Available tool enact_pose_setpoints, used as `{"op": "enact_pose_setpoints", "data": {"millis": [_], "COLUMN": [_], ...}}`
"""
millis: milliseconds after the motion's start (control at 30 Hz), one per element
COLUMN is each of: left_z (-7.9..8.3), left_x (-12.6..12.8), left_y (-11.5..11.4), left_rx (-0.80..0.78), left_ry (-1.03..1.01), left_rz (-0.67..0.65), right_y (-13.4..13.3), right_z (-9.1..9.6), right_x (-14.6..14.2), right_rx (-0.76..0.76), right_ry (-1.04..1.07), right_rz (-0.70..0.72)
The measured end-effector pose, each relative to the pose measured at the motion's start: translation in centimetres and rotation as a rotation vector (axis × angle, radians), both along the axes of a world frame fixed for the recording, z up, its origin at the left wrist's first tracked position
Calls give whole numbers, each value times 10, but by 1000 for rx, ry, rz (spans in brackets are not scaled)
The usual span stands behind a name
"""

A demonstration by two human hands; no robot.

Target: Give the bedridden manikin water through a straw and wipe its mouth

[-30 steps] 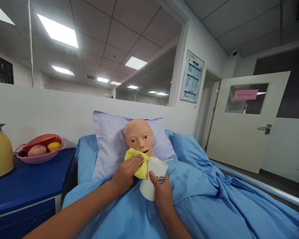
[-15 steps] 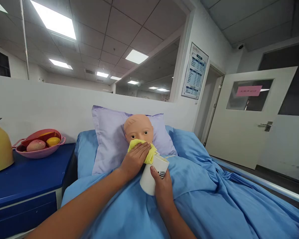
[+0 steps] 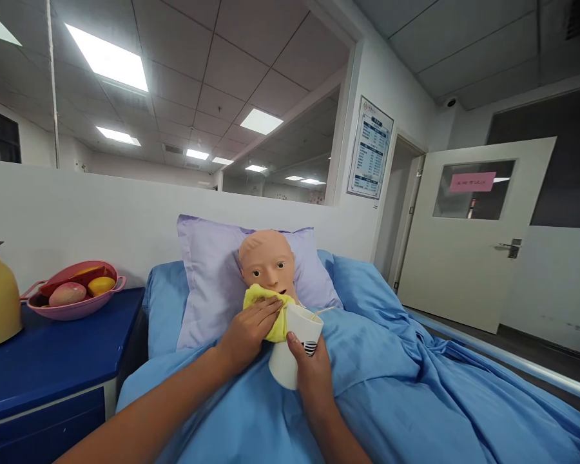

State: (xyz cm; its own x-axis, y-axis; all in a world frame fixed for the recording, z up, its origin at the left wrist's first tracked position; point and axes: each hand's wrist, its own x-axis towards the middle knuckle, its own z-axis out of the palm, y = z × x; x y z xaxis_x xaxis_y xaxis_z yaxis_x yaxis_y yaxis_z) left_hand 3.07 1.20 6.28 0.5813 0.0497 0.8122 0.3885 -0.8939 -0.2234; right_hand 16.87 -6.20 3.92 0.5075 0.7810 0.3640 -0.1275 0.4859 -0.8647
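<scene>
Wiping looks under way, unfinished: the left hand (image 3: 246, 330) holds the yellow cloth (image 3: 276, 330) against the manikin head (image 3: 267, 258), below its nose, while the right hand (image 3: 315, 372) grips the white cup (image 3: 303, 325) below that head.

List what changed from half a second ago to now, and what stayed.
The left grip drew the cloth down and leftward in view, uncovering at least part of the mouth of the dummy. Nothing was let go: the right grip still holds the cup. The dummy, pillow and bowl stayed put.
</scene>
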Motion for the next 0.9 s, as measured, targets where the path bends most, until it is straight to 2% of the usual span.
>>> {"op": "enact_pose_setpoints", "data": {"millis": [133, 233, 300, 400, 533, 633, 733, 800, 900], "left_z": [26, 34, 29, 11, -12, -19, -19, -16, -11], "left_x": [14, 25, 28, 24, 12, -1, -18, -29, -41], "left_y": [-4, -1, 3, 8, 8, 2, -11, -26, -54], "left_rx": [-37, -33, -8, 6, -58, -125, -222, -339, -702], "left_ry": [-122, -80, -11, 30, -2, 38, 83, -1, -303], "left_rz": [-162, -142, -80, -6, 19, 49, 37, -20, -91], "right_y": [-1, 0, 0, -1, -2, -4, -4, -4, -5], "right_z": [1, 0, 0, -1, -2, -2, -1, -1, -1], "right_x": [4, 7, 8, 8, 7, 5, 4, 3, 3], "right_rx": [16, -24, -63, -93, -92, -105, -113, -105, -118], "right_ry": [-19, 18, 63, 82, 24, -28, -52, -72, -91], "right_rz": [23, 40, 35, 45, 54, 29, -1, 6, 59]}}
